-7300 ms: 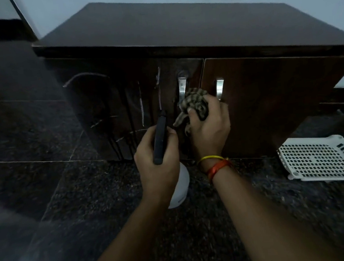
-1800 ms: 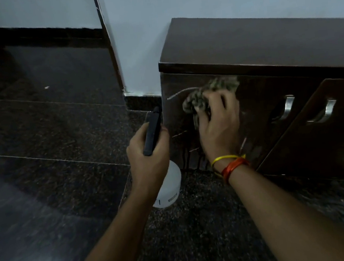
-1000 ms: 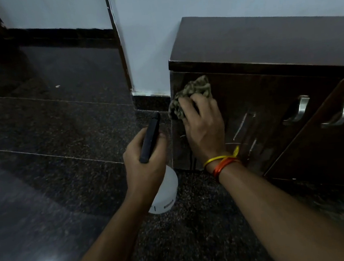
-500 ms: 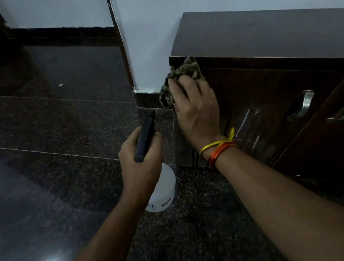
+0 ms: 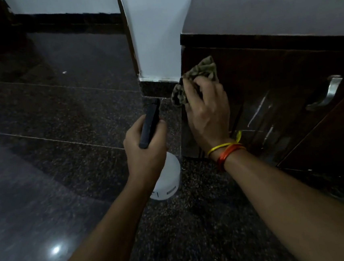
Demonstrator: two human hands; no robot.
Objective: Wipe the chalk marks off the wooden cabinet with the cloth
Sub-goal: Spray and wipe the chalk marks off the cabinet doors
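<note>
The dark wooden cabinet (image 5: 272, 21) stands at the right against a pale wall. My right hand (image 5: 207, 114) grips a crumpled patterned cloth (image 5: 201, 70) and presses it on the left door near the cabinet's left edge. White chalk streaks (image 5: 257, 109) show on that door to the right of my hand, with a fainter one (image 5: 269, 133) lower down. My left hand (image 5: 145, 145) holds a spray bottle by its black trigger head (image 5: 150, 125); its white body (image 5: 167, 181) hangs below, just left of the cabinet.
Two metal door handles (image 5: 329, 94) sit at the right; the right door stands slightly ajar. A polished dark granite floor (image 5: 52, 142) spreads to the left and below. A wall corner with a dark skirting (image 5: 158, 87) lies behind the cabinet's left side.
My right hand with the cloth has slid down from the door's top left corner to a spot lower on the left edge. The bottle in my left hand has barely moved.
</note>
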